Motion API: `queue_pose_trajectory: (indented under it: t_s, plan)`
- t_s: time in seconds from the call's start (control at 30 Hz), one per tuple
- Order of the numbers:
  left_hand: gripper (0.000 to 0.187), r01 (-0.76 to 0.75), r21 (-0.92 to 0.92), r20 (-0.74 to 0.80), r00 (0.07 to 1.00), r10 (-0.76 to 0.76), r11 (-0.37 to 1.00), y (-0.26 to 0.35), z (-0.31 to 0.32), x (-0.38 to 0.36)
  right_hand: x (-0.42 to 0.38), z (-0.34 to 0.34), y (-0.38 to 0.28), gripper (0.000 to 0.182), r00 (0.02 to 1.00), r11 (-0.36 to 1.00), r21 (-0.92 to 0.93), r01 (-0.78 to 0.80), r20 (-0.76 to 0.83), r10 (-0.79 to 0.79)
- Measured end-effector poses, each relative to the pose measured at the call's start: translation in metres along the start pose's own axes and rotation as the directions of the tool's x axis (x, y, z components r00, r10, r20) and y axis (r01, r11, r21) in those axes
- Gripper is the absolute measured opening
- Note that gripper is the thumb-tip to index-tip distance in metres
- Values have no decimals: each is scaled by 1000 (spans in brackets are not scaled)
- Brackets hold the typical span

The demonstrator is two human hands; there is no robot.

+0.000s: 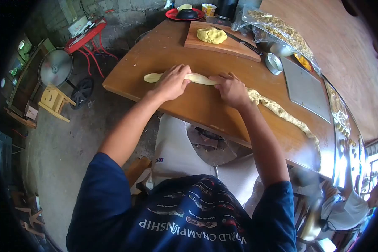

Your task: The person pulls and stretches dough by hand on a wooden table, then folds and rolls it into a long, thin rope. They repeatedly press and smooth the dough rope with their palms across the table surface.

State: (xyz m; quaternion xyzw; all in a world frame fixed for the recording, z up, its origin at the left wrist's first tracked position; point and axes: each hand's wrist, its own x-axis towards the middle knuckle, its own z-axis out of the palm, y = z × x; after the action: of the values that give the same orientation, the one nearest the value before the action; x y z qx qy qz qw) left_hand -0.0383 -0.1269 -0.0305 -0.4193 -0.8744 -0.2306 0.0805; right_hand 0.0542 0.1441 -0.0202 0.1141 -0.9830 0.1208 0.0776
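Note:
A long pale strip of dough [202, 79] lies across the near side of the wooden table, its flattened end poking out to the left. My left hand [174, 82] is closed over the strip, fingers curled on it. A short way to the right, my right hand [231, 88] also has its fingers curled around the dough; its fingertips are partly hidden. Beyond the right wrist runs a speckled, lumpy dough rope [281, 112], curving toward the table's right edge. Whether it joins the pale strip under my right hand cannot be seen.
A cutting board [193, 38] holds a yellow dough lump [211, 35] and a knife [239, 42]. A round metal tin [274, 64], a grey tray [306, 88] and a plastic-covered tray of crumbly food [281, 29] stand right. Another person [344, 210] sits at far right.

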Motion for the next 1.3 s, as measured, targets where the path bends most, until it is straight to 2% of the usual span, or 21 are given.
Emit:
queue_pose_trajectory:
  t_s: [0.07, 0.13, 0.17, 0.2, 0.37, 0.43, 0.47, 0.67, 0.7, 0.77, 0.83, 0.87, 0.97, 1.0, 1.03, 1.1, 1.13, 1.17, 1.23, 1.27, 1.3]
  plan:
    - [47, -35, -126, -4, 999, 35, 991, -15, 0, 3, -12, 0, -2, 42, 1000, 1000, -24, -15, 1, 15]
    - [51, 1, -221, 41, 999, 8, 975, -20, -11, -8, -26, 5, -4, 39, 977, 994, -32, 108, -183, -112]
    - [55, 44, -312, 86, 996, -18, 949, -20, -14, -13, -30, 5, -4, 39, 977, 994, -29, 105, -184, -109]
    - [49, -19, -310, 17, 1000, 26, 951, -17, -15, -20, -32, 1, -9, 40, 980, 995, -22, 100, -169, -102]
    - [27, -32, -244, -18, 999, 29, 969, -4, -6, -16, -10, -3, -48, 42, 998, 997, 74, 2, -65, 3]
    - [25, -41, -145, -101, 995, 26, 989, -2, -1, -15, 7, 19, -56, 40, 962, 984, 84, 155, -239, -131]
    - [25, -33, -149, -100, 995, 18, 988, -2, 0, -15, 15, 24, -60, 32, 979, 993, 13, 120, -170, -116]
    - [18, -20, -260, -176, 984, -27, 965, -6, 5, -15, 29, 32, -60, 20, 984, 995, 87, 52, -172, -36]
    - [23, 9, -256, -114, 993, -39, 967, -5, 1, -17, 27, 30, -59, 20, 985, 995, 83, 48, -172, -33]
    - [28, 38, -256, -49, 997, -53, 966, -1, -1, -27, 18, 30, -60, 38, 991, 998, 32, 49, -123, -44]
    - [44, -114, 22, -183, 976, 116, 993, 10, -3, -48, -10, 25, -68, 43, 986, 996, 16, 84, -149, -81]
    - [53, -70, 50, -44, 996, 73, 996, 17, -10, -62, -22, 21, -71, 47, 977, 992, -3, 123, -175, -121]
    - [52, -57, 145, -35, 997, 62, 988, 37, -19, -81, -42, 20, -90, 59, 995, 992, -112, 60, -71, -69]
    - [42, -69, 142, -77, 994, 81, 987, 35, -19, -76, -37, 25, -91, 50, 978, 984, -157, 81, -179, -109]
    - [42, -76, 138, -79, 993, 88, 987, 32, -24, -64, -25, 15, -98, 50, 978, 984, -163, 75, -180, -104]
    - [28, 171, -48, 68, 984, -167, 984, 27, -33, -37, 2, -4, -116, 38, 993, 991, -111, -79, 79, 88]
    - [19, 44, -66, -202, 978, -57, 997, 25, -12, -27, 12, 13, -115, 29, 992, 992, -77, -101, -90, 94]
    - [19, 44, -67, -197, 979, -57, 997, 18, 1, -20, 25, 27, -112, 29, 991, 992, -74, -105, -87, 98]
    - [18, 162, 203, -259, 960, -106, 966, 8, 15, -6, 49, 46, -104, 29, 970, 982, 11, -188, -153, 187]
    - [18, 130, 138, -310, 947, -82, 982, 0, 18, -1, 53, 54, -100, 26, 959, 993, 21, -116, -259, 118]
    - [18, 129, 131, -301, 950, -84, 983, -1, 17, -2, 53, 59, -97, 26, 960, 992, 23, -125, -251, 126]
